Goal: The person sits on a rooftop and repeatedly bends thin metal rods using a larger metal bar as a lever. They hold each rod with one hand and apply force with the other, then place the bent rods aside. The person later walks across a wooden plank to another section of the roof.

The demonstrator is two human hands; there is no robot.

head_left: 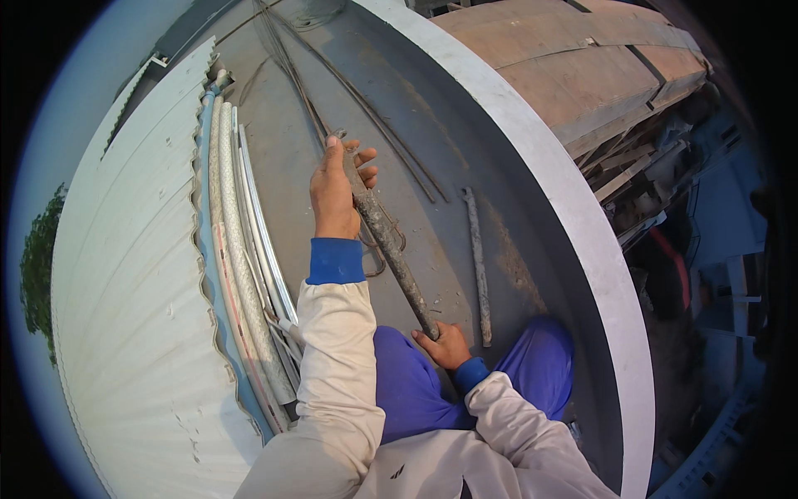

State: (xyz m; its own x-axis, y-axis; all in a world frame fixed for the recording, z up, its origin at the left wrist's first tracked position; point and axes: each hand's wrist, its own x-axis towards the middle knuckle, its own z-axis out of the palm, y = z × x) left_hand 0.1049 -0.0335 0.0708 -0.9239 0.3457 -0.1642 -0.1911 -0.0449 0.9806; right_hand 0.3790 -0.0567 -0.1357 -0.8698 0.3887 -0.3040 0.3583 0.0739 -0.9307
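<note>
Crusty pole [392, 249], left of the parapet [557, 175], and we've got our right hand [449, 345] wrapped round its near end. Our left hand [334, 191] has the far end, thumb on it, fingers loosely curled. Another grubby rod [477, 266] lies closer to that parapet; white pipes [230, 166] and corrugated sheeting [141, 283] sit farther left of it.

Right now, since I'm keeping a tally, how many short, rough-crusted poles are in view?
2. One crusted pole is in the left hand and right hand; the second pole lies on the floor to its right. Others may be hidden behind the legs.
</note>
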